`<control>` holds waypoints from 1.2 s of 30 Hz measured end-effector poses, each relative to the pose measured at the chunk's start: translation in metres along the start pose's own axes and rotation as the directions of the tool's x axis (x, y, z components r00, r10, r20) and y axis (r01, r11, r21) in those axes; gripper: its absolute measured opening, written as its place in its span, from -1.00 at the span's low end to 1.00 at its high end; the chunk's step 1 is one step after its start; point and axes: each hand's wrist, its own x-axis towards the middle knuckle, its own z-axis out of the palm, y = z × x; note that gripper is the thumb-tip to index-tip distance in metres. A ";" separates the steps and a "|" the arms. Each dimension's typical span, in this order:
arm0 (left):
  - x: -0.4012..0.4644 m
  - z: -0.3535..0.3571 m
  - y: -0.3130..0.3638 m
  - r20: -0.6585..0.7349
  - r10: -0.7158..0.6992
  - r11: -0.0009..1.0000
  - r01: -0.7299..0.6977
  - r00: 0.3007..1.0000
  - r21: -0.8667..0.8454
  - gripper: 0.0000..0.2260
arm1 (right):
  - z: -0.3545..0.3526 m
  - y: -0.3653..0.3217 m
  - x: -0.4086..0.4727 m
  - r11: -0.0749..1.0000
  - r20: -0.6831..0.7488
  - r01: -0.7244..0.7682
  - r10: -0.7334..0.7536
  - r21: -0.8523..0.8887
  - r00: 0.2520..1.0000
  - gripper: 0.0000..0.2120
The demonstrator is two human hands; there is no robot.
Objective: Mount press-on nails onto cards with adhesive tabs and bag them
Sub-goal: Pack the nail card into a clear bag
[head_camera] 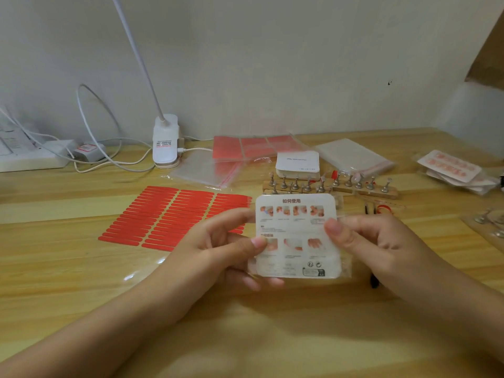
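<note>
I hold a white card printed with instruction pictures, its printed back facing me, partly inside a clear bag. My left hand pinches the card's left edge with thumb on top. My right hand pinches its right edge the same way. Any nails on the far side are hidden. A sheet of red adhesive tabs lies on the table to the left. Behind the card, wooden nail stands with metal pegs sit in a row, beside a stack of blank cards.
Clear bags and more red tab sheets lie at the back. Finished bagged cards are stacked at far right. A clip lamp, cables and a power strip stand at back left. Tweezers lie behind my right hand.
</note>
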 end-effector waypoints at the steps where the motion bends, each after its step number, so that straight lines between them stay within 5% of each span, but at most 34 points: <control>1: 0.000 -0.001 0.001 0.014 -0.010 1.000 0.010 1.000 -0.009 -0.74 | 0.001 -0.001 0.000 1.000 0.003 -0.001 0.001 -0.015 1.000 -0.60; 11: 0.003 0.013 0.004 -0.099 -0.087 0.987 0.099 0.991 0.130 -0.73 | 0.014 -0.004 0.004 0.996 -0.046 0.022 -0.026 -0.091 0.999 -0.45; 17: 0.005 0.006 0.009 0.026 -0.105 0.991 0.103 0.994 0.086 -0.78 | 0.005 -0.002 0.008 0.992 0.034 -0.017 0.022 -0.126 0.999 -0.30; 31: 0.008 -0.014 0.012 0.463 -0.137 0.951 0.247 0.876 -0.186 -0.73 | -0.014 -0.001 0.009 0.993 0.202 -0.094 0.078 0.070 0.976 -0.70; 34: 0.008 -0.014 0.012 0.450 -0.140 0.956 0.239 0.882 -0.172 -0.75 | -0.013 -0.002 0.008 0.992 0.202 -0.112 0.097 0.062 0.975 -0.66; 36: 0.008 -0.015 0.010 0.409 -0.148 0.962 0.228 0.900 -0.152 -0.74 | -0.013 -0.001 0.009 0.994 0.156 -0.109 0.104 0.024 0.982 -0.46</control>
